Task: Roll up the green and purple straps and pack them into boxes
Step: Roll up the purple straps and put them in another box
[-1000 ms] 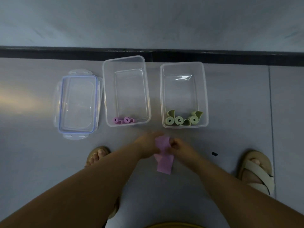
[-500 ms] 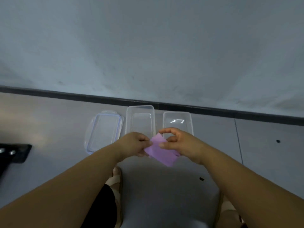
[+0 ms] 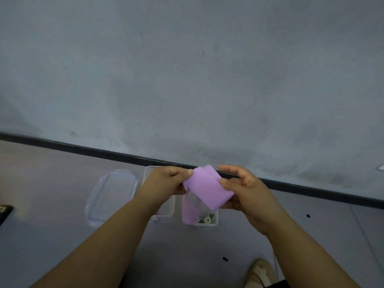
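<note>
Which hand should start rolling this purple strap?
Likely the right hand: it pinches the strap at what looks like a free end, where a roll begins. The left hand pinches farther along, with the rest hanging below it.

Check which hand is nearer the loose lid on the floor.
Left. The left hand holds the purple strap just right of the lid; the right hand grips it farther right.

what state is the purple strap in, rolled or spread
Spread, not rolled: the purple strap stretches flat between the left hand and right hand, one end hanging loose.
</note>
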`<state>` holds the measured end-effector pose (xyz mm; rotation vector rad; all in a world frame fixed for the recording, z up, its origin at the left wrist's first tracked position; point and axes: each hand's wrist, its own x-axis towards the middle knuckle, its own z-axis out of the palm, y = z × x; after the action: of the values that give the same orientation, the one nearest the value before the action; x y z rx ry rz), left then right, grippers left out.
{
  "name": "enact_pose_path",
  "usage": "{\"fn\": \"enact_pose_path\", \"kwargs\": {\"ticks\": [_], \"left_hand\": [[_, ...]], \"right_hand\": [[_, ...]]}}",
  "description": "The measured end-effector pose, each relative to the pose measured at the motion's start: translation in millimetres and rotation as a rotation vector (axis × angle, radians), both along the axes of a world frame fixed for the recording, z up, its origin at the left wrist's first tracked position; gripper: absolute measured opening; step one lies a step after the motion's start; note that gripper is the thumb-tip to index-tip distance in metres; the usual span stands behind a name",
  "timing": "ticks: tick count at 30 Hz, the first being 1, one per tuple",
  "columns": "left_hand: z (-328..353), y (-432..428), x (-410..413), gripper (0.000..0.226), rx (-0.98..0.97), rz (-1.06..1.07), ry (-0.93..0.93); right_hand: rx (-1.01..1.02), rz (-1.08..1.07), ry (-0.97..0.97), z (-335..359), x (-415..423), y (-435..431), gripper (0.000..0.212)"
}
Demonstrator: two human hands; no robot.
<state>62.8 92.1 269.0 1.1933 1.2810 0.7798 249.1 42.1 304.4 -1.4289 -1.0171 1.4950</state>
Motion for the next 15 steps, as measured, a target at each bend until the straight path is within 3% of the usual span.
{"fn": "enact_pose_path", "kwargs": {"ticks": [4,9,12,15], "left_hand": [[-9.9,9.9,15.5,0.02,0.018,0.043,0.023],[-22.1,33.3,13.5,0.021,-0.096,0.153,-0.037],[-23.2,45.1,16.5,0.02,-0.096,0.204,-0.017],[-20.1,56.4,20.8,0.017,-0.096,0.274,-0.021]], "right_hand": [[-0.071,-0.094,0.084,-6.0,13.1,13.2,0.016],[-0.136,-0.203,0.227,-13.8,17.7,41.1,0.023],[-0.12,-0.068,0.152,-15.7,13.5,56.4,0.022],[-0.095,0.111,-0.114,-21.1,14.0,67.3,0.014]]}}
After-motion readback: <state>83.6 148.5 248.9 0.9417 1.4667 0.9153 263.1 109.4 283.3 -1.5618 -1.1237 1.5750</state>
